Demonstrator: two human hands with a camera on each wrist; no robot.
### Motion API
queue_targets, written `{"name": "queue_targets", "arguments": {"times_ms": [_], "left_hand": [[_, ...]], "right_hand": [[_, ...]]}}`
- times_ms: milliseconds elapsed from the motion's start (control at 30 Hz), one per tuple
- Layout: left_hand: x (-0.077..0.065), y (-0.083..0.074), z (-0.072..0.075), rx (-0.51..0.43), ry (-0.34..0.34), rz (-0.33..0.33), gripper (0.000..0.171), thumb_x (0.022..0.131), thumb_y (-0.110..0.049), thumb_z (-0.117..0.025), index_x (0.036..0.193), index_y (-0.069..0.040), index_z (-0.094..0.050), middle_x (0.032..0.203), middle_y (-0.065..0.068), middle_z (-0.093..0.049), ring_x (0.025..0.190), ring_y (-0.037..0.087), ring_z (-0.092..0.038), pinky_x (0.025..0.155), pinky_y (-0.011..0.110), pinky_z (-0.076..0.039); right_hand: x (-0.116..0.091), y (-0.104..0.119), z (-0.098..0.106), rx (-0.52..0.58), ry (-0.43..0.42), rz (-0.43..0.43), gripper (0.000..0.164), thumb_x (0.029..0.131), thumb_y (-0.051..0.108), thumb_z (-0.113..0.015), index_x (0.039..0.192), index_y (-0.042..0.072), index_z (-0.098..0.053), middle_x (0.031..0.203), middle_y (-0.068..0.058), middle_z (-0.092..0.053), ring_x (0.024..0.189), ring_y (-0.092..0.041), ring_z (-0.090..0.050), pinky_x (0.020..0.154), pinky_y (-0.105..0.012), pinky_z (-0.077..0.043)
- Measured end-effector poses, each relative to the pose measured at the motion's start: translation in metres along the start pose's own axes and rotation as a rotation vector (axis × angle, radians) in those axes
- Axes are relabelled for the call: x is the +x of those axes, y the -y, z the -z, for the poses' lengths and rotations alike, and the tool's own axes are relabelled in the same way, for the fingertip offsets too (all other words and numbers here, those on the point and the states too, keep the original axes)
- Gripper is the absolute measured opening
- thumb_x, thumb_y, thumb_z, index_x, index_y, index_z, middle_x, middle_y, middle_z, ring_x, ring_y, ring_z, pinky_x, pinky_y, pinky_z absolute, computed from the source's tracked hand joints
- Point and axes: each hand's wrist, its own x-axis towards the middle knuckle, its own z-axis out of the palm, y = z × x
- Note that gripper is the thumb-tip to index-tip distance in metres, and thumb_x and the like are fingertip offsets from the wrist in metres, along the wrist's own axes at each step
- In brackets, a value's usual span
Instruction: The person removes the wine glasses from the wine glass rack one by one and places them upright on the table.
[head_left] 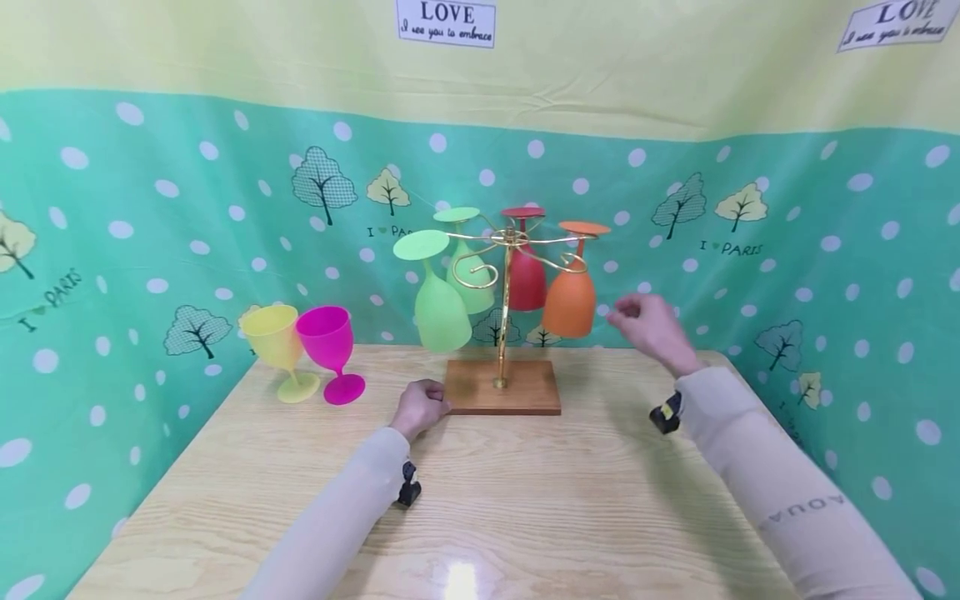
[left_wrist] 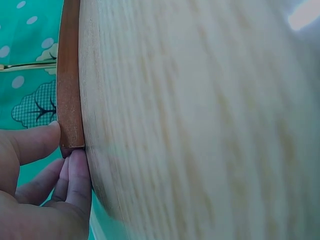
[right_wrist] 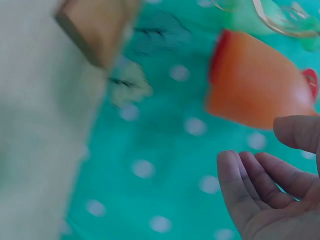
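Dotted cloth [head_left: 405,142] is backing the tabletop [head_left: 525,500] while, head view, an orange goblet [head_left: 572,296] is hanging mouth-down from the gold rack [head_left: 505,317], long axis nearly vertical; left wrist, the left hand [left_wrist: 40,212] is pinching the wooden base [left_wrist: 70,85]; right wrist, the right hand [right_wrist: 265,210] is holding its fingers apart near the goblet.

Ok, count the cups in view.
6: yellow cup and pink cup on the table at left; front green cup, rear green cup, red cup and orange cup hanging upside down on the rack.

Rack [head_left: 532,388] on table [head_left: 525,492], two goblets [head_left: 327,338] left.
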Motion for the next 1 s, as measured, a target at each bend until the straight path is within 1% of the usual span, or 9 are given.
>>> {"name": "queue_targets", "arguments": {"times_ms": [167, 267, 367, 467, 567, 633, 800, 900, 1000], "left_hand": [[0.0, -0.001, 0.001, -0.004, 0.013, 0.008, 0.039, 0.078, -0.002, -0.074, 0.115, 0.004, -0.062, 0.1, 0.014, -0.065, 0.093, 0.026, -0.061, 0.083, 0.036, -0.052], [0.001, -0.002, 0.002, -0.002, 0.01, 0.018, 0.039, 0.078, -0.003, -0.074, 0.115, 0.003, -0.063, 0.101, 0.013, -0.065, 0.093, 0.025, -0.061, 0.083, 0.036, -0.052], [0.001, -0.001, 0.003, 0.002, 0.008, 0.015, 0.039, 0.078, -0.004, -0.074, 0.115, 0.004, -0.062, 0.1, 0.013, -0.064, 0.092, 0.025, -0.06, 0.083, 0.036, -0.052], [0.001, 0.0, 0.004, 0.008, 0.008, 0.006, 0.04, 0.078, -0.003, -0.074, 0.115, 0.004, -0.062, 0.1, 0.014, -0.064, 0.092, 0.025, -0.06, 0.082, 0.037, -0.052], [0.002, 0.002, 0.004, 0.012, 0.007, 0.002, 0.04, 0.077, -0.003, -0.074, 0.115, 0.005, -0.062, 0.099, 0.014, -0.064, 0.091, 0.025, -0.06, 0.082, 0.037, -0.052], [0.002, 0.002, 0.003, 0.008, 0.009, 0.006, 0.04, 0.078, -0.003, -0.074, 0.115, 0.004, -0.062, 0.099, 0.013, -0.064, 0.092, 0.025, -0.06, 0.083, 0.037, -0.051], [0.003, 0.002, 0.001, 0.006, 0.012, 0.001, 0.039, 0.078, -0.003, -0.074, 0.115, 0.004, -0.062, 0.1, 0.013, -0.064, 0.092, 0.025, -0.06, 0.083, 0.037, -0.052], [0.003, 0.001, 0.001, 0.008, 0.014, -0.004, 0.039, 0.078, -0.003, -0.074, 0.115, 0.004, -0.062, 0.1, 0.013, -0.064, 0.092, 0.025, -0.061, 0.083, 0.037, -0.052], [0.003, 0.001, 0.001, 0.005, 0.019, 0.0, 0.04, 0.078, -0.003, -0.074, 0.116, 0.004, -0.061, 0.1, 0.013, -0.064, 0.092, 0.025, -0.061, 0.083, 0.037, -0.052]], "right_hand": [[0.005, 0.032, 0.035, -0.068, -0.148, 0.098, 0.043, 0.098, 0.025, -0.052, 0.131, -0.002, -0.049, 0.121, -0.021, -0.055, 0.107, -0.035, -0.052, 0.087, -0.049, -0.049], [0.01, 0.048, 0.047, -0.139, -0.246, 0.231, 0.036, 0.097, 0.016, -0.052, 0.127, -0.004, -0.053, 0.115, -0.021, -0.057, 0.103, -0.034, -0.054, 0.087, -0.048, -0.049], [0.017, 0.062, 0.053, -0.263, -0.324, 0.397, 0.03, 0.096, 0.01, -0.053, 0.122, -0.004, -0.057, 0.11, -0.02, -0.059, 0.099, -0.033, -0.054, 0.086, -0.046, -0.049], [0.025, 0.071, 0.056, -0.398, -0.347, 0.557, 0.027, 0.093, 0.004, -0.056, 0.119, -0.004, -0.059, 0.111, -0.019, -0.06, 0.103, -0.034, -0.054, 0.089, -0.047, -0.048], [0.032, 0.077, 0.056, -0.508, -0.292, 0.637, 0.032, 0.092, 0.001, -0.057, 0.124, -0.001, -0.057, 0.12, -0.019, -0.059, 0.113, -0.035, -0.052, 0.093, -0.048, -0.047], [0.037, 0.08, 0.055, -0.55, -0.23, 0.63, 0.038, 0.092, 0.0, -0.056, 0.13, 0.003, -0.053, 0.127, -0.018, -0.057, 0.117, -0.036, -0.05, 0.095, -0.05, -0.046], [0.045, 0.081, 0.05, -0.588, -0.124, 0.514, 0.051, 0.093, -0.003, -0.049, 0.142, 0.012, -0.044, 0.14, -0.015, -0.049, 0.125, -0.037, -0.046, 0.096, -0.052, -0.045], [0.048, 0.08, 0.047, -0.629, -0.124, 0.489, 0.048, 0.094, -0.003, -0.049, 0.139, 0.012, -0.048, 0.134, -0.016, -0.054, 0.115, -0.037, -0.053, 0.089, -0.051, -0.049], [0.049, 0.08, 0.045, -0.674, -0.146, 0.488, 0.042, 0.094, -0.001, -0.053, 0.133, 0.013, -0.053, 0.114, -0.016, -0.063, 0.094, -0.035, -0.057, 0.077, -0.048, -0.054]]}}
